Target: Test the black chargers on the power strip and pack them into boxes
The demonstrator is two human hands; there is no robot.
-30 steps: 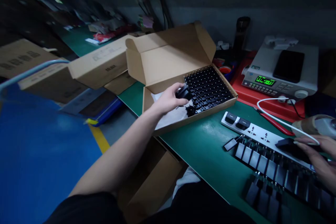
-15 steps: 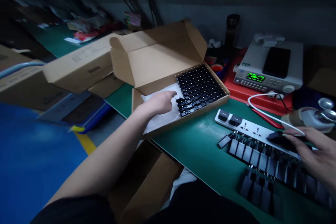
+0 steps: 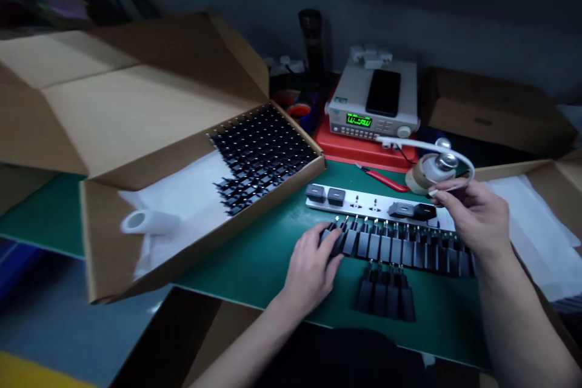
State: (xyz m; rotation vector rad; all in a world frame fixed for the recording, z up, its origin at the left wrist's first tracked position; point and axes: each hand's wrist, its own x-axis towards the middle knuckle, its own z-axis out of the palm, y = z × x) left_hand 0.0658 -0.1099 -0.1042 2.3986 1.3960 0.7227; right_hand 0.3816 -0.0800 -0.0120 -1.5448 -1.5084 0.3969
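My left hand (image 3: 313, 265) sits on the near end of a long row of black plug adapters (image 3: 395, 248), its fingers closed around the end adapter. My right hand (image 3: 482, 218) is raised above the row's far end, pinching a white cable (image 3: 422, 143). That cable loops back toward the test instrument. A silver power strip (image 3: 364, 205) lies behind the row, with a black adapter (image 3: 425, 212) seated in its socket. Closer to me stands a short group of black adapters (image 3: 386, 294).
To the left, an open cardboard box (image 3: 136, 109) holds a tray of black adapters (image 3: 264, 157) and white tissue (image 3: 182, 206). Behind stand a test instrument (image 3: 373, 97) with a phone (image 3: 383, 92) on top, red-handled pliers (image 3: 382, 178) and a tape roll (image 3: 425, 174).
My view has swung left of the box. My left hand has moved from the box to the adapter row. My right hand has lifted off the strip, and a black adapter sits in the socket.
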